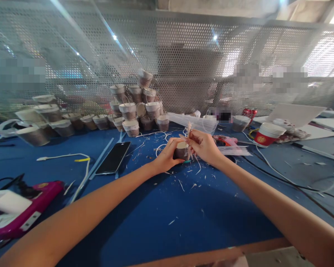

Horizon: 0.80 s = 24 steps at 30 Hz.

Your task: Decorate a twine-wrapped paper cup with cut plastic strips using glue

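Note:
My left hand (169, 155) is closed around the near-left side of a small brown cup-shaped pot (180, 151), its fingers over the rim and thumb low on the wall. At the pot's right side, my right hand (202, 146) pinches a pale strip of frayed, paper-like material (189, 129). Part of that strip runs upright above the fingers and loose strands hang below. The pot stands on the blue table (161, 207). What the strip is exactly, and whether it is fixed to the pot, I cannot tell.
Stacked brown pots with white rims (128, 111) stand at the back left. A phone (114, 157) and a magenta power strip (30, 207) lie left. To the right are a pink glue gun (225, 141), clear sticks (233, 150), cables and a red-and-white paper cup (267, 135). White scraps litter the table.

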Each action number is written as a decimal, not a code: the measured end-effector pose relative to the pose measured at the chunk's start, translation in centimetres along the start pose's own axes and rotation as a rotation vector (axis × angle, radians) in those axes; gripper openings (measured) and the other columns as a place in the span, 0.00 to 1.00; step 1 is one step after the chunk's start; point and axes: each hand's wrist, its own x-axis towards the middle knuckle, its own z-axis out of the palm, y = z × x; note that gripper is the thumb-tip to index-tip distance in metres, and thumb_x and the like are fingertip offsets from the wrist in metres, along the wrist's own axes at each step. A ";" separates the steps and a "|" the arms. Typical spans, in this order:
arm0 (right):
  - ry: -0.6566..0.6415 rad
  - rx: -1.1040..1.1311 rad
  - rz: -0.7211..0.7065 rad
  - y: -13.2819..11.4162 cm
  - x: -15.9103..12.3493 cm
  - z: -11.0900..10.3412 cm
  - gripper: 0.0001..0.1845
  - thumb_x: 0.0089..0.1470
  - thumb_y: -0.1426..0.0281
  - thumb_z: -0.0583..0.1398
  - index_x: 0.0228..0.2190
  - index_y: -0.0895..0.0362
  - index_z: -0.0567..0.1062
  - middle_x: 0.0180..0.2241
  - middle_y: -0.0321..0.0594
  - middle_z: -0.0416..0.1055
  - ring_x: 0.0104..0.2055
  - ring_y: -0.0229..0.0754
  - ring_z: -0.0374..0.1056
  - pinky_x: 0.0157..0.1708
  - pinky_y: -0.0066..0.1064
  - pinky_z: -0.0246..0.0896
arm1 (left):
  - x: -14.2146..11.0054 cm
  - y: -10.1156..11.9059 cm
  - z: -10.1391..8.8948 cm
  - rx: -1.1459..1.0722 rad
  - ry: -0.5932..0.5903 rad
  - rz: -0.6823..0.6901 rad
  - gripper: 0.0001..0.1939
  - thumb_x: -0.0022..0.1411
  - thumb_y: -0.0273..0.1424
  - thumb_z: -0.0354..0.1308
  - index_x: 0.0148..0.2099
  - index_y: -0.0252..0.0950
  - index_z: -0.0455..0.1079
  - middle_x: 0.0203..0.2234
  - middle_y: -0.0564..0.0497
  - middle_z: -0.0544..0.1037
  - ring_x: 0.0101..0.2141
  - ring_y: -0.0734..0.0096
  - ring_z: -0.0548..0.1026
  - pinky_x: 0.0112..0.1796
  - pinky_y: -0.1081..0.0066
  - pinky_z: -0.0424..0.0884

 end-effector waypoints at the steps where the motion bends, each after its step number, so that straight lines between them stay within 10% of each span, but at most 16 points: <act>1: -0.005 -0.014 -0.008 0.1 0.0 -0.1 0.16 0.51 0.58 0.54 0.21 0.55 0.61 0.15 0.30 0.59 0.18 0.32 0.58 0.20 0.26 0.53 | 0.0 0.0 0.0 -0.010 -0.001 -0.006 0.34 0.46 0.28 0.63 0.53 0.40 0.52 0.46 0.45 0.60 0.49 0.57 0.60 0.49 0.53 0.59; 16: 0.050 -0.164 -0.076 -0.7 -0.2 0.6 0.15 0.51 0.62 0.56 0.18 0.56 0.62 0.16 0.30 0.57 0.20 0.30 0.52 0.22 0.25 0.49 | 0.1 -0.2 0.0 -0.094 -0.001 0.022 0.21 0.53 0.38 0.57 0.48 0.38 0.60 0.45 0.44 0.63 0.49 0.60 0.60 0.50 0.54 0.58; 24: 0.050 -0.155 -0.102 -0.5 -0.2 0.6 0.16 0.50 0.61 0.56 0.18 0.56 0.62 0.16 0.30 0.57 0.20 0.31 0.51 0.21 0.25 0.48 | 0.3 0.5 -0.5 -0.082 -0.028 -0.020 0.33 0.45 0.37 0.63 0.53 0.39 0.57 0.48 0.43 0.60 0.51 0.55 0.58 0.52 0.51 0.57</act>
